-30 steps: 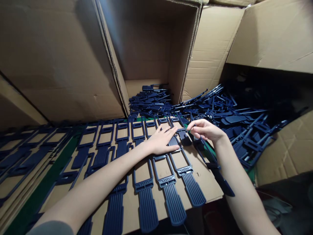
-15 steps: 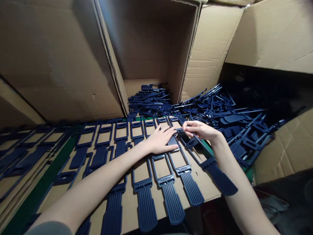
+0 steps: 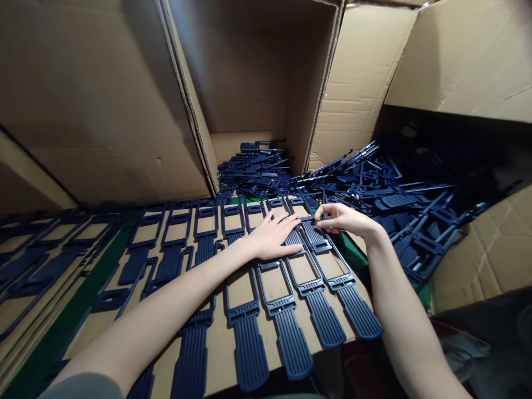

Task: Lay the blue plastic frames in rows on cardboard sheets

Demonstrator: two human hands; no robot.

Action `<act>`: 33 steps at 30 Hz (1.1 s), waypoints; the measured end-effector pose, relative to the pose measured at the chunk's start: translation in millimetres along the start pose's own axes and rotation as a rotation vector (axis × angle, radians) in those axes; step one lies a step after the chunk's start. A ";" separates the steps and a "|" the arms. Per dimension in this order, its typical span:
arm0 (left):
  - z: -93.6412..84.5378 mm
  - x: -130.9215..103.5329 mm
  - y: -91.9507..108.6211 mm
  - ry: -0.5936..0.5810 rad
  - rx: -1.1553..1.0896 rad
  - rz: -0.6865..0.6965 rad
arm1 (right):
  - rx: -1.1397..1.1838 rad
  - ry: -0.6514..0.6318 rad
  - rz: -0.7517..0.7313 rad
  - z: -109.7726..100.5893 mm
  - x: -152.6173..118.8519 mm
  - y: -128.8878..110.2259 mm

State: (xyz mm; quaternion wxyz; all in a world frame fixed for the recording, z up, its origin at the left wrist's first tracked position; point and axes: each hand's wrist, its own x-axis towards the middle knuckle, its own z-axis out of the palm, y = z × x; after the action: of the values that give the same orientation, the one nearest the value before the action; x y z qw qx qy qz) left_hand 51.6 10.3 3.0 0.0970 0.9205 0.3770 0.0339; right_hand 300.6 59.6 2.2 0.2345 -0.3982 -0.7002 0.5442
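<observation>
My left hand (image 3: 275,235) lies flat with fingers spread over the upper ends of several dark blue plastic frames, each with a rectangular opening and a ribbed tab. To its right, the last plastic frame (image 3: 353,296) in the front row rests on the cardboard sheet, its ribbed tab towards me. Thumb and forefinger of my right hand (image 3: 343,219) are pinched at the upper corner of that frame; the fingertips partly hide the contact. Beside it lies another plastic frame (image 3: 323,310), about parallel. The left palm covers parts of the frames under it.
Loose dark blue parts form a tangled pile (image 3: 399,208) at the right, and a smaller heap (image 3: 255,169) sits at the open cardboard box (image 3: 253,72) behind. More frames lie in rows on a cardboard stack (image 3: 45,318) at left. Tall cardboard walls (image 3: 91,105) stand at the back.
The rightmost frame has swung from a slanted, raised position down and left, flat onto the cardboard beside its neighbour. My right hand has shifted slightly right; the left has hardly moved.
</observation>
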 end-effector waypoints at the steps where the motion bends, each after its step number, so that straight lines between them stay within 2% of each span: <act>1: -0.5 0.0 -0.1 -0.002 0.000 0.000 | -0.006 0.000 0.005 -0.6 0.0 0.8; 9: 0.6 0.9 -3.3 0.005 -0.007 0.009 | -0.057 -0.020 0.046 -2.8 1.4 8.7; 24: 1.4 -0.2 -4.7 0.024 0.043 0.071 | -0.157 0.023 0.039 -2.1 -0.4 3.8; 33: 2.6 0.0 -5.0 0.047 0.023 0.079 | -0.189 -0.075 0.053 0.0 -7.5 0.8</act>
State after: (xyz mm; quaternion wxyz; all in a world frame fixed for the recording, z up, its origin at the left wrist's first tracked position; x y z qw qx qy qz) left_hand 48.6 13.4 -0.5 0.0761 0.9347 0.3428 0.0548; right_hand 305.1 53.5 2.3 0.1549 -0.4163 -0.7460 0.4962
